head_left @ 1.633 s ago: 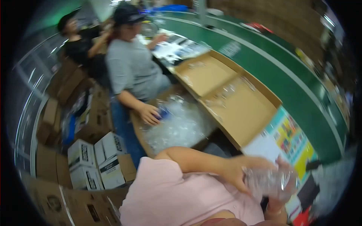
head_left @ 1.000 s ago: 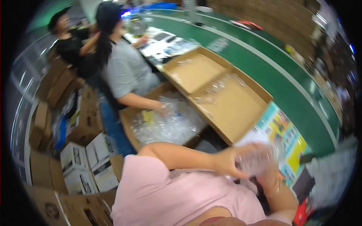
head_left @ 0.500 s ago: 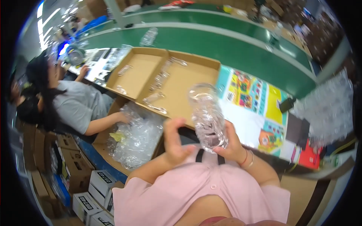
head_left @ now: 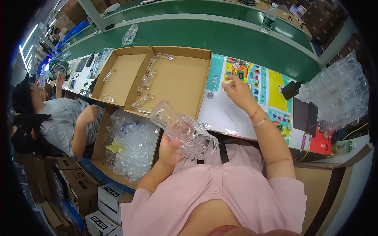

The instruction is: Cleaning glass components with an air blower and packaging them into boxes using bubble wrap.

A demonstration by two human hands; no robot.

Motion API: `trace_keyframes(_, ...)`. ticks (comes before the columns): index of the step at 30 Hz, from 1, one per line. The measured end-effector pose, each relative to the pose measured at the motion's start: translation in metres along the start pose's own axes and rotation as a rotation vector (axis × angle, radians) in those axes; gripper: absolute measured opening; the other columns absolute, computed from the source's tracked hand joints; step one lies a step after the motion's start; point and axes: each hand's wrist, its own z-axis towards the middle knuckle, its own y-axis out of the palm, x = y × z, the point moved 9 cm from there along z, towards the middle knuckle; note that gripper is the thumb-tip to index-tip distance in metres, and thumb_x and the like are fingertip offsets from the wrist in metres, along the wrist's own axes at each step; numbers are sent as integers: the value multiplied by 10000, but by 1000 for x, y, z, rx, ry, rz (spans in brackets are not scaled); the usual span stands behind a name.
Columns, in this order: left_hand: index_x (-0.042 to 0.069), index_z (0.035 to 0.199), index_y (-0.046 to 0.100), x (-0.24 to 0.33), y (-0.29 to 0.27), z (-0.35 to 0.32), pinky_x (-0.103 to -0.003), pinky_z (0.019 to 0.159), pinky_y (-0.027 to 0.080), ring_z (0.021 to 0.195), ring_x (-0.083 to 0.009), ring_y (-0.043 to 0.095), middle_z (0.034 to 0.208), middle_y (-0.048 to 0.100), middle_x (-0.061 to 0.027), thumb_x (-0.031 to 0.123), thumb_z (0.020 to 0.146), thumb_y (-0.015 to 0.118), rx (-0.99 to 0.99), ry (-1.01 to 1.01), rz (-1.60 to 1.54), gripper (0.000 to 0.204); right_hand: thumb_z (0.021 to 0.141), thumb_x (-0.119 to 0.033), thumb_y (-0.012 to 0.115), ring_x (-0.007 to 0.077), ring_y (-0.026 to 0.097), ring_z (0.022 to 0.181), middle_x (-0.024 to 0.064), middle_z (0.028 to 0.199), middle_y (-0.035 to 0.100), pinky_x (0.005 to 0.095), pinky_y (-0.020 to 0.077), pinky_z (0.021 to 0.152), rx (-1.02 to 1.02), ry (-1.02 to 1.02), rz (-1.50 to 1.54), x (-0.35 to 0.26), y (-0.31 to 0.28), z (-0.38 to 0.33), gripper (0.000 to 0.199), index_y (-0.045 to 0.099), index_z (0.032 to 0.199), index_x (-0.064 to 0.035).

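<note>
My left hand (head_left: 171, 151) is wrapped round a clear, ridged plastic piece (head_left: 187, 131) with rounded ends, held tilted in front of my chest. I cannot tell whether it is one piece or several nested together. Further right, my right hand (head_left: 239, 92) hovers over a colourful printed sheet (head_left: 260, 84), its thumb and forefinger apart and nothing between them. Just left of those fingers a small clear tube-like piece (head_left: 213, 86) lies on the sheet. Several similar small clear pieces (head_left: 146, 80) lie in the divided cardboard tray (head_left: 185, 84) beyond my left hand.
A cardboard box (head_left: 103, 137) of crumpled clear plastic stands left of me, beside a person in a grey shirt (head_left: 63, 118). A black bottle-like object (head_left: 291, 90) and a large bundle of clear plastic (head_left: 340, 94) are at the right. A water bottle (head_left: 269, 17) stands on the green bench.
My left hand has taken hold of the clear plastic piece, which has shifted left and tilted. My right hand has let it go and reached out over the printed sheet.
</note>
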Motion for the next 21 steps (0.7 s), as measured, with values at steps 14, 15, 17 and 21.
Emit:
trace_keyframes(14, 7, 1296, 343, 20, 3, 13, -352, 969, 367, 1128, -216, 480, 1224, 486, -110, 258, 747, 721, 49, 59, 113, 712, 779, -79, 502, 272, 553, 806, 167, 985, 524, 328, 458, 718, 242, -246, 17, 49, 11, 16, 425, 421, 1181, 34)
trace_keyframes(15, 6, 1291, 347, 19, 0, 16, -351, 964, 372, 1125, -218, 482, 1225, 484, -108, 253, 756, 711, 71, 36, 67, 693, 779, -79, 502, 272, 553, 806, 167, 985, 524, 328, 458, 718, 228, -248, 19, 29, 7, 2, 425, 421, 1181, 34)
trace_keyframes(17, -4, 1284, 349, 25, 14, 24, -352, 956, 381, 1115, -213, 488, 1216, 489, -112, 256, 761, 706, 56, 17, -12, 684, 908, -200, 437, 98, 487, 635, 66, 874, 494, 200, 403, 538, -77, 46, 747, -7, 17, -31, 357, 436, 1195, 12)
trace_keyframes(21, -9, 1285, 339, 21, 34, 29, -363, 941, 396, 1105, -215, 493, 1203, 494, -123, 281, 754, 711, -15, -51, -27, 710, 958, -370, 335, 74, 448, 571, 36, 700, 488, 187, 363, 491, -174, -79, 984, -53, 17, -66, 468, 451, 1184, 23)
